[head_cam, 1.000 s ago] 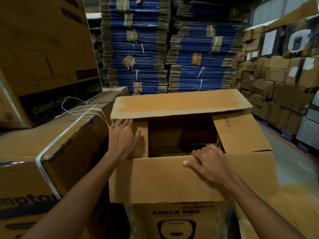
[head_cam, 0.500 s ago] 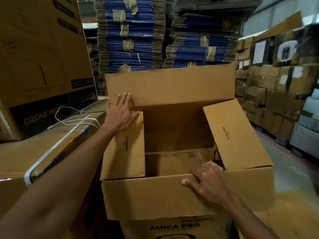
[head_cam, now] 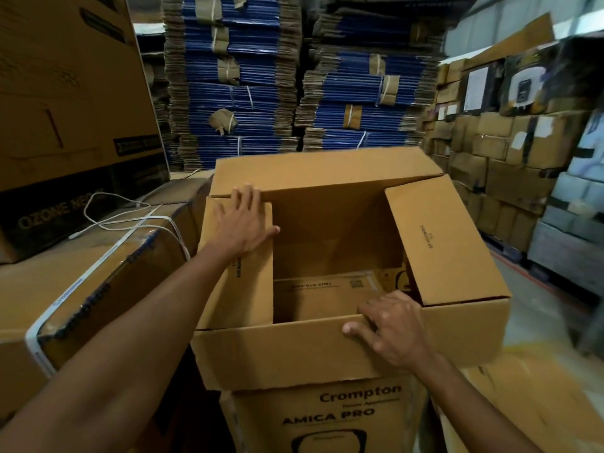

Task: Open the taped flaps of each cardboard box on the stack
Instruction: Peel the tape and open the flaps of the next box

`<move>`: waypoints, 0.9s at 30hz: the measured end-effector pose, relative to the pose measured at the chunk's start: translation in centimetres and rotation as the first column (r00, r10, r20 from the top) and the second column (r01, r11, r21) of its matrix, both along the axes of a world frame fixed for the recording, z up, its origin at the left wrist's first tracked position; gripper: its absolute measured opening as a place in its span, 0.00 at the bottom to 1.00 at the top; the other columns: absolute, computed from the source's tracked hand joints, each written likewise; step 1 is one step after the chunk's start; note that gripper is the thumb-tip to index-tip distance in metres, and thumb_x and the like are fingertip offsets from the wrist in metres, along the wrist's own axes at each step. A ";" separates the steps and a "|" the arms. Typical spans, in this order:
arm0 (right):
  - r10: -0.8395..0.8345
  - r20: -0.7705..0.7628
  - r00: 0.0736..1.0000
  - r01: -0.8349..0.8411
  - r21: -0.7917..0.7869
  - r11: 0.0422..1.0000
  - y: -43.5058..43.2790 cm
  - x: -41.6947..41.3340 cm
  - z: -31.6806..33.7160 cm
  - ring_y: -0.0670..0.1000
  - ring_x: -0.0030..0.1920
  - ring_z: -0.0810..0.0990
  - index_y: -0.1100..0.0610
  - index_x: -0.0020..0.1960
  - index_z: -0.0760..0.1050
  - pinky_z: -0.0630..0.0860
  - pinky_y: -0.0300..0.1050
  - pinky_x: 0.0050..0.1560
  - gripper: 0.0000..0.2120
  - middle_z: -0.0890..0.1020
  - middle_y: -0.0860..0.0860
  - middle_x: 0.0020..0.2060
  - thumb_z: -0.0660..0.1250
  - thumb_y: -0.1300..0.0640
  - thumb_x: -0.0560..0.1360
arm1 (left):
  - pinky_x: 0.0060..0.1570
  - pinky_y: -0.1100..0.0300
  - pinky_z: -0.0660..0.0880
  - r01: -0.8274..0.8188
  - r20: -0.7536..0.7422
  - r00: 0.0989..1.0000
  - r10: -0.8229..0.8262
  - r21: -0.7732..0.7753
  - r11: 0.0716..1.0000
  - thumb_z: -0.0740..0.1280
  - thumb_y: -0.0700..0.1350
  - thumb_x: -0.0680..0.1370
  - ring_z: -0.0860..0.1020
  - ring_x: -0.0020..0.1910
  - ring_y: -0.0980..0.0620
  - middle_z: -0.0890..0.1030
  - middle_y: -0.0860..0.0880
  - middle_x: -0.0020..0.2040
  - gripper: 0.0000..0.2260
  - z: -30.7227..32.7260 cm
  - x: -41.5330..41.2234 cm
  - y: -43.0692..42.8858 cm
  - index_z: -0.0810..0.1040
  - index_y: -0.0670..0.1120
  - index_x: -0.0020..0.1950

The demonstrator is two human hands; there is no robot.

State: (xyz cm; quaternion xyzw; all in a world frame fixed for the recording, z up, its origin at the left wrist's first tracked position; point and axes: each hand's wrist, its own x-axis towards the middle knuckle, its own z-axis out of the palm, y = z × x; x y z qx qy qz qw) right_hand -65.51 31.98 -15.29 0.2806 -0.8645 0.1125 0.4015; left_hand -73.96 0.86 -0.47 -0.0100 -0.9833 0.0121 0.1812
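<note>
Left hand (head_cam: 243, 220) lies flat with fingers straight and spread, palm on the left flap (head_cam: 237, 289) and fingertips reaching the fold line of the far flap (head_cam: 327, 173). The right hand (head_cam: 390, 325) grips the top edge of the near flap (head_cam: 287, 351). Its fingers hook over the edge and the thumb sits on the outer face, with some fingertips hidden behind the cardboard. Both forearms run off the bottom of the frame.

The cardboard box (head_cam: 343, 416) sits at centre, close to the camera, with all four flaps open. The right flap (head_cam: 438, 240) tilts up and out, and the far one stands almost upright. The front reads "Crompton AMICA PRO", and its lower part is cut off. Inside the box is printed cardboard (head_cam: 323, 297) with upside-down text (too small to read). The far corners are in shadow.

Just beside it on the left is a strapped carton (head_cam: 81, 289) with a white cord (head_cam: 111, 217) lying on it, one end out of sight. Above that is an "OZONE" box (head_cam: 65, 93) (label partly dark and cropped). Behind are stacks of flattened blue cartons (head_cam: 245, 93). On the right is a wall of cartons (head_cam: 496, 165), blurred toward the edge.
</note>
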 end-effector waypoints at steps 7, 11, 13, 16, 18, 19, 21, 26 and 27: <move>-0.013 0.070 0.997 0.008 0.066 0.998 0.2 -0.1 0.3 0.46 0.34 0.79 0.47 0.39 0.78 0.78 0.50 0.47 0.30 0.81 0.43 0.32 0.50 0.27 0.79 | 0.74 0.29 0.38 0.191 0.251 0.962 -0.103 -0.356 0.915 0.54 0.72 0.78 0.38 0.82 0.44 0.48 0.50 0.84 0.29 -4.3 5.0 4.0 0.84 0.54 0.61; -0.064 0.225 0.972 0.046 0.084 0.995 -0.1 0.5 1.9 0.46 0.41 0.81 0.46 0.45 0.82 0.75 0.51 0.54 0.36 0.84 0.44 0.39 0.43 0.23 0.75 | 0.76 0.31 0.44 0.112 0.075 0.992 -0.099 -0.182 0.977 0.59 0.70 0.77 0.45 0.82 0.45 0.55 0.51 0.83 0.23 -1.2 9.4 2.5 0.82 0.56 0.56; -0.091 0.331 0.939 0.058 0.111 0.992 -0.3 0.8 3.0 0.48 0.49 0.81 0.46 0.54 0.83 0.70 0.50 0.60 0.45 0.86 0.45 0.45 0.37 0.20 0.69 | 0.76 0.33 0.50 0.079 -0.051 0.996 -0.079 -0.011 0.997 0.63 0.68 0.77 0.48 0.82 0.44 0.56 0.51 0.82 0.20 1.2 12.3 1.5 0.78 0.56 0.58; -0.113 0.369 0.922 0.060 0.153 0.986 -0.3 0.9 4.1 0.49 0.55 0.80 0.46 0.61 0.81 0.68 0.48 0.62 0.59 0.85 0.46 0.51 0.25 0.17 0.61 | 0.73 0.36 0.61 0.018 -0.201 0.979 0.036 0.258 0.966 0.72 0.56 0.76 0.56 0.80 0.44 0.56 0.50 0.81 0.26 4.1 16.7 -0.7 0.68 0.55 0.72; -0.114 0.361 0.926 0.058 0.165 0.985 -0.3 0.8 4.2 0.49 0.55 0.80 0.46 0.59 0.81 0.68 0.47 0.59 0.59 0.85 0.46 0.50 0.24 0.17 0.60 | 0.66 0.43 0.74 0.005 -0.250 0.954 0.165 0.562 0.827 0.74 0.44 0.76 0.67 0.74 0.46 0.61 0.48 0.80 0.35 4.3 19.4 -2.7 0.60 0.56 0.79; -0.102 0.337 0.936 0.053 0.151 0.987 -0.4 0.8 4.2 0.49 0.53 0.80 0.46 0.57 0.82 0.68 0.47 0.56 0.56 0.85 0.46 0.48 0.26 0.17 0.62 | 0.58 0.50 0.78 0.022 -0.278 0.932 0.232 0.684 0.729 0.73 0.40 0.77 0.72 0.68 0.48 0.66 0.48 0.78 0.36 3.6 20.5 -3.8 0.60 0.56 0.79; -0.079 0.295 0.952 0.043 0.128 0.991 -0.4 0.5 3.8 0.49 0.48 0.81 0.46 0.53 0.83 0.67 0.47 0.51 0.52 0.85 0.46 0.44 0.30 0.18 0.66 | 0.46 0.60 0.77 0.092 -0.328 0.878 0.348 0.831 0.549 0.72 0.38 0.78 0.76 0.60 0.52 0.74 0.47 0.72 0.31 1.3 22.1 -5.2 0.65 0.55 0.77; -0.063 0.285 0.956 0.025 0.135 0.991 0.0 0.0 3.5 0.49 0.43 0.80 0.47 0.51 0.84 0.72 0.47 0.50 0.50 0.85 0.45 0.40 0.32 0.18 0.68 | 0.56 0.50 0.79 0.223 -0.119 0.852 0.510 0.964 -0.148 0.71 0.41 0.79 0.79 0.62 0.44 0.80 0.47 0.63 0.23 -5.0 21.6 -5.9 0.71 0.45 0.74; -0.058 0.290 0.955 0.020 0.134 0.991 0.0 0.2 3.7 0.48 0.43 0.80 0.47 0.51 0.84 0.73 0.48 0.51 0.51 0.85 0.46 0.41 0.32 0.18 0.68 | 0.57 0.48 0.79 0.214 -0.071 0.880 0.470 0.942 -0.259 0.71 0.40 0.80 0.80 0.62 0.44 0.80 0.47 0.63 0.22 -5.7 21.2 -5.5 0.71 0.46 0.73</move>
